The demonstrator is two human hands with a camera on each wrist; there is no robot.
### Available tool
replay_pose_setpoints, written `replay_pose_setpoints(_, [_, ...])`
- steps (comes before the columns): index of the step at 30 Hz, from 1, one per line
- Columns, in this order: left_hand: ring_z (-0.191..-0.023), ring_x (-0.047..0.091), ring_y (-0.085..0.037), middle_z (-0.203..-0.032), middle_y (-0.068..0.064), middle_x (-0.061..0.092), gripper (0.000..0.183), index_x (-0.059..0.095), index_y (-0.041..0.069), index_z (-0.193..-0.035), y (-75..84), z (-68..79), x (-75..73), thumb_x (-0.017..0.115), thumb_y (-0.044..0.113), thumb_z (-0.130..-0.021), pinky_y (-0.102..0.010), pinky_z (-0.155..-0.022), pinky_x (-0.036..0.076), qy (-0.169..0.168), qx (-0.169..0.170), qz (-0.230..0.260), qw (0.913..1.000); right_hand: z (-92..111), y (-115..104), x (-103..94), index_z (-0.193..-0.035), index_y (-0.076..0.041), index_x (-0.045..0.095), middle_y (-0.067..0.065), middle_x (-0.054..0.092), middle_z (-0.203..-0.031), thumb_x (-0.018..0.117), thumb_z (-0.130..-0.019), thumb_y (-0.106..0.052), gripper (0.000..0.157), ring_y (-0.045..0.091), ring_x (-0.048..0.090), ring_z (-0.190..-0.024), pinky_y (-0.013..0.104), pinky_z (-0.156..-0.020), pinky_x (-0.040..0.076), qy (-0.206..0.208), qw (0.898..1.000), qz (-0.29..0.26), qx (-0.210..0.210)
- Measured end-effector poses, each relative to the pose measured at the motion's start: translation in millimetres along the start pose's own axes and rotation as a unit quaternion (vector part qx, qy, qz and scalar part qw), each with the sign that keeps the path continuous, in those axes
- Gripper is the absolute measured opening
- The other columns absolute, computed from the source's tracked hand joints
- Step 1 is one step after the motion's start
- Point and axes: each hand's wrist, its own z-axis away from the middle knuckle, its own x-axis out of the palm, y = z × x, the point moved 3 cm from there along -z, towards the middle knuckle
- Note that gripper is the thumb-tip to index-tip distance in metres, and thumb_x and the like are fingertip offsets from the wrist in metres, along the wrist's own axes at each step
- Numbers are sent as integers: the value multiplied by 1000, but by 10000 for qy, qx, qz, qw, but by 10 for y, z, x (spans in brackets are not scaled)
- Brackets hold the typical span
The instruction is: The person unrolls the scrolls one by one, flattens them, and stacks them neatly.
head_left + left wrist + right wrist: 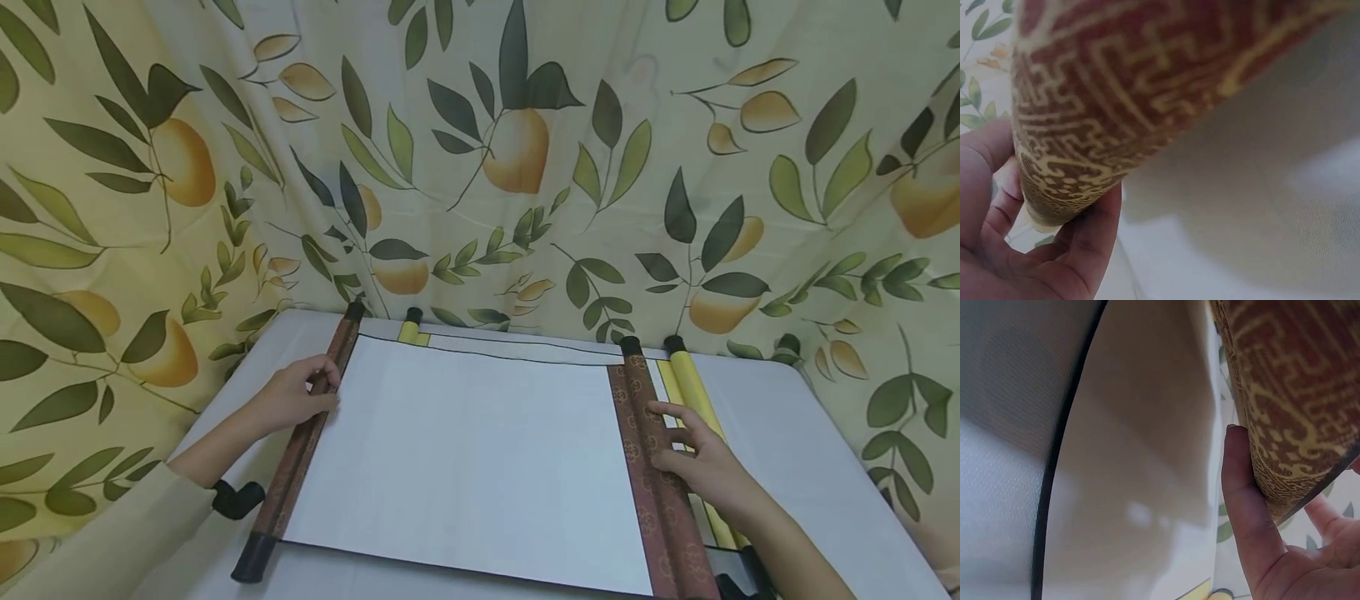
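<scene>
A hanging scroll with a blank white sheet [472,467] lies unrolled between two brown-red patterned rollers with black end caps. My left hand [296,396] grips the left roller [288,471] around its upper half. In the left wrist view, thumb and fingers wrap the gold-patterned brocade [1079,119]. On the other side, my right hand [701,458] holds the right roller [675,508] from its outer side. The right wrist view shows fingers on both sides of that brocade [1297,425]. Underneath, a second scroll with a yellow roller [693,383] is partly covered.
The scrolls are on a table with a white cover [802,450]. Behind it hangs a curtain [465,225] printed with fruit and leaves, close to the table's back edge. A black wrist device [238,500] sits by the left cuff.
</scene>
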Motion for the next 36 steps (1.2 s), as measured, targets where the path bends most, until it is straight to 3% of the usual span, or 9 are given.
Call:
replay_pose_setpoints(4, [-70, 44, -20, -90, -7, 51, 32, 54, 10, -97, -84, -44, 17, 80, 9, -79, -32, -56, 40, -160, -145, -19, 9998, -44, -4, 15, -156, -12, 20, 35, 37, -136, 60, -92, -5, 76, 33, 63, -97, 43, -69, 59, 8, 9999, 109, 40])
replay_pose_setpoints(9, [-64, 44, -19, -85, -8, 50, 26, 53, 8, -98, -158, -109, 6, 72, 3, -82, -32, -54, 41, -198, -124, -45, 9997, -111, 7, -1, -156, -11, 20, 37, 36, -137, 61, -91, -6, 77, 37, 61, -103, 43, -68, 59, -28, 9997, 236, 17])
replay_pose_setpoints(17, [-73, 50, -20, -91, -10, 57, 18, 52, 6, -101, -184, -182, -76, 64, 9, -88, -32, -60, 42, -269, -291, -117, 9991, -195, 27, -26, -156, -11, 19, 36, 37, -136, 61, -92, -8, 77, 34, 63, -98, 43, -68, 59, -62, 9994, 288, 157])
replay_pose_setpoints(23, [-77, 50, -21, -93, -10, 56, 12, 54, 6, -101, -203, -223, -137, 60, 8, -90, -32, -61, 42, -237, -216, -112, 9994, -285, -1, -29, -156, -10, 21, 35, 39, -136, 61, -92, -10, 75, 37, 62, -101, 41, -67, 58, -58, 9988, 478, 130])
replay_pose_setpoints(29, [-84, 52, -23, -101, -14, 57, 11, 55, 2, -105, -224, -363, -177, 54, 7, -96, -32, -65, 44, -235, -207, -139, 9994, -428, 2, -48, -155, -8, 22, 34, 39, -135, 61, -93, -10, 74, 39, 60, -104, 40, -67, 58, -86, 9983, 562, 87])
replay_pose_setpoints(36, [-92, 51, -28, -114, -20, 55, 22, 57, -1, -116, -272, -553, -102, 49, 7, -97, -32, -71, 44, -489, -558, -349, 9966, -605, 45, -24, -155, -7, 24, 33, 42, -134, 62, -93, -11, 73, 41, 57, -110, 41, -71, 57, -102, 9954, 949, -25])
